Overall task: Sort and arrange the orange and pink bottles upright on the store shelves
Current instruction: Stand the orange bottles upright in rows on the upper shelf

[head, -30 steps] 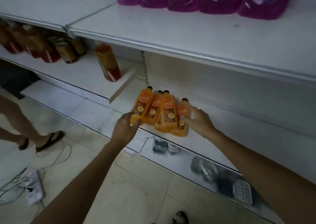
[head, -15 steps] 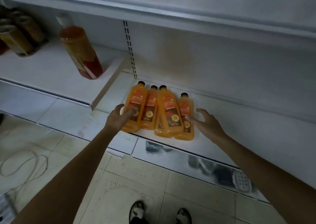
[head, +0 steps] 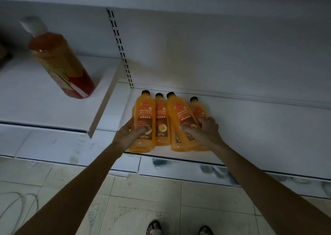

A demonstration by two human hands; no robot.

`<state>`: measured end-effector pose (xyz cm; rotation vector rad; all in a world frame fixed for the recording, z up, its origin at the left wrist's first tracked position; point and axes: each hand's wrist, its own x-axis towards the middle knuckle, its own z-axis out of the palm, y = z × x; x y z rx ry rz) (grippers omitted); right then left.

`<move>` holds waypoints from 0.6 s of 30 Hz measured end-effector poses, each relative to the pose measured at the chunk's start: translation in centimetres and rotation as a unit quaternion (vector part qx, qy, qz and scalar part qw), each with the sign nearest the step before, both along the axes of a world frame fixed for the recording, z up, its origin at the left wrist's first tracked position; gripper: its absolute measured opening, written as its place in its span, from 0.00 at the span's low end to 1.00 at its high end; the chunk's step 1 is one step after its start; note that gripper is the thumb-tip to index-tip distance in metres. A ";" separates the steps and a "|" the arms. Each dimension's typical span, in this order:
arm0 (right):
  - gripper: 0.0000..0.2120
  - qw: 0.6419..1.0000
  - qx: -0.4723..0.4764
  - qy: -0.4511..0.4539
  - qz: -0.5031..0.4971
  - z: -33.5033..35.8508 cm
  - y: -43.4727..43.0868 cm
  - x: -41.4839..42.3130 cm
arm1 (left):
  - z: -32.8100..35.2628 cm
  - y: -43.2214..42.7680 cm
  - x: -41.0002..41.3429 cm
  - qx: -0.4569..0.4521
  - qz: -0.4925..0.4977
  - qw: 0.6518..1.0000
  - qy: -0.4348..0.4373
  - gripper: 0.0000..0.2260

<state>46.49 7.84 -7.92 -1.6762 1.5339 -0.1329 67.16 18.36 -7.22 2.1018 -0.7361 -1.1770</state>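
Nearest, two sandalled feet [head: 154,228] are standing on pale, speckled floor tiles [head: 143,199], and a thin cable [head: 18,204] is looping at the left. Two bare forearms are reaching up and away to a low white shelf [head: 259,127] of smooth painted metal.

The left hand [head: 128,135] is wrapping its thumb and fingers around the leftmost orange bottle [head: 144,120]. The right hand [head: 204,131] is gripping the third orange bottle [head: 180,122], with the thumb lying across its label.

Four slim, translucent plastic bottles with round black caps and dark orange labels are crowding side by side at the shelf's front edge. The second bottle [head: 161,120] and the fourth bottle [head: 198,109] are sitting slightly behind the gripped pair. Whether they are standing fully upright cannot be told from this steep angle.

Further left, a raised white shelf [head: 44,113] is carrying a tall red-orange bottle [head: 60,64] with a white cap. A slotted metal upright [head: 120,46] is running up the plain back panel.

Half a second ago the right hand was spread open beside the fourth bottle; now it is closing on the third. The left hand is keeping its hold on the leftmost bottle.
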 end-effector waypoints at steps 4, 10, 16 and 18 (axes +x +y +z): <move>0.43 1.000 -0.008 0.007 -0.018 -0.6 -0.8 -1.8 | -0.3 -1.3 -1.7 -0.009 -0.021 1.000 -0.006 0.27; 0.52 0.998 -0.008 0.021 -0.060 -0.4 -2.7 -6.5 | 0.1 -3.8 -6.9 -0.008 -0.077 0.997 -0.013 0.28; 0.58 0.997 -0.008 0.047 -0.058 -0.8 -4.7 -11.1 | -0.6 -6.3 -10.0 -0.032 -0.055 0.995 0.071 0.28; 0.54 0.998 -0.033 0.043 -0.035 -1.0 -4.9 -11.9 | -1.0 -6.3 -9.9 -0.044 -0.012 0.992 0.120 0.28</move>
